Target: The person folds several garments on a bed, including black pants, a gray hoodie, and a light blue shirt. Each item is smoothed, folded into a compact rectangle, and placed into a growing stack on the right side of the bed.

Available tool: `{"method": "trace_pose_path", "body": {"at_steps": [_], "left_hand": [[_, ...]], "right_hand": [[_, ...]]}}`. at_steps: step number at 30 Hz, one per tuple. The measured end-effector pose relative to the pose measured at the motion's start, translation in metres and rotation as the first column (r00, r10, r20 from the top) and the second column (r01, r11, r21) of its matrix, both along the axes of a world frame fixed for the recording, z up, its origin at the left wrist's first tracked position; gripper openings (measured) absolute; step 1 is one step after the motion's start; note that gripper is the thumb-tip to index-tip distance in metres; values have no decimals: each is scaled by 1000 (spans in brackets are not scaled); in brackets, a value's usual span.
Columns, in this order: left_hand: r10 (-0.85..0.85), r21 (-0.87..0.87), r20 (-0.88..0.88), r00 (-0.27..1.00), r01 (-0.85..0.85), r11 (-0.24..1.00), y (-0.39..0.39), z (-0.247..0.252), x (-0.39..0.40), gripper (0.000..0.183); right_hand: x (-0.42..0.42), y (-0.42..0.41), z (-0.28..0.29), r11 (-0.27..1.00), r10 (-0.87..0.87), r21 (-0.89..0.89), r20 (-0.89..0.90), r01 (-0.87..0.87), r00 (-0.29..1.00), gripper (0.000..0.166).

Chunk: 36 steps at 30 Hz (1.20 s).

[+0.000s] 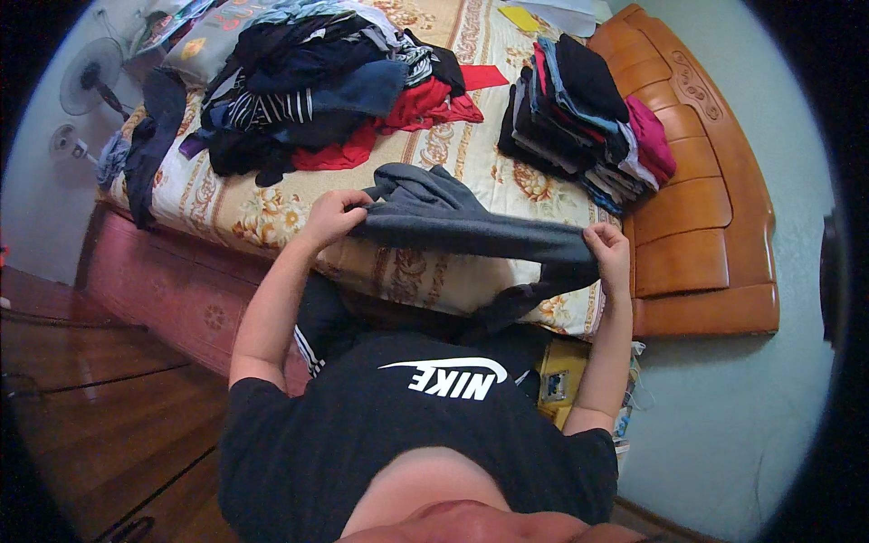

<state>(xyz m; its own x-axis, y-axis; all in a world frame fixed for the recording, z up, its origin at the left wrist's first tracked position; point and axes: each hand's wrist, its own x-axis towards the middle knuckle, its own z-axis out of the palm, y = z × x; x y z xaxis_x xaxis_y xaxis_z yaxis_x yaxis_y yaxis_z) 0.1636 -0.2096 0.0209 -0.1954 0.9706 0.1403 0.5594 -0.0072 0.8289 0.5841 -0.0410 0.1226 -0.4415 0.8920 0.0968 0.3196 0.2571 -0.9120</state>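
A dark grey fabric garment [468, 229] is stretched between my two hands, above the near edge of the bed. My left hand [336, 217] pinches one end, and my right hand [607, 248] grips the other. Part of the garment lies bunched on the floral bedcover [268, 214], while a darker part hangs down below my right hand. Beyond my left hand is a loose heap of clothes [346, 91], mostly dark, with red and striped pieces. A stack of folded clothes [577, 108] rises at the far right of the bed.
A brown padded headboard [686, 197] borders the bed on the right. Dark trousers [153, 142] drape over its left edge. Two fans stand at the far left, one a larger fan [91, 76]. A yellow cabinet [565, 377] is by my right forearm.
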Motion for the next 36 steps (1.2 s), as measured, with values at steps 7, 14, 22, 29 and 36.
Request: {"method": "trace_pose_path", "body": {"at_steps": [7, 14, 22, 29, 36], "left_hand": [[132, 133, -409, 903, -85, 988, -8, -8, -2, 17], [224, 91, -458, 860, -205, 975, -28, 23, 23, 10], [-498, -397, 2, 867, 458, 796, -52, 43, -7, 28], [-36, -211, -506, 862, -83, 974, 105, -98, -55, 19], [699, 710, -704, 126, 157, 687, 232, 290, -106, 8]], "right_hand": [[-9, -25, 9, 935, 23, 343, 208, -95, 978, 12], [5, -37, 9, 951, 293, -66, 513, -303, 807, 19], [42, -34, 36, 852, 481, -383, 304, -356, 823, 17], [-34, 97, -105, 969, -50, 147, 904, -199, 425, 21], [-53, 211, 140, 513, -554, 841, 170, 173, 815, 20]]}}
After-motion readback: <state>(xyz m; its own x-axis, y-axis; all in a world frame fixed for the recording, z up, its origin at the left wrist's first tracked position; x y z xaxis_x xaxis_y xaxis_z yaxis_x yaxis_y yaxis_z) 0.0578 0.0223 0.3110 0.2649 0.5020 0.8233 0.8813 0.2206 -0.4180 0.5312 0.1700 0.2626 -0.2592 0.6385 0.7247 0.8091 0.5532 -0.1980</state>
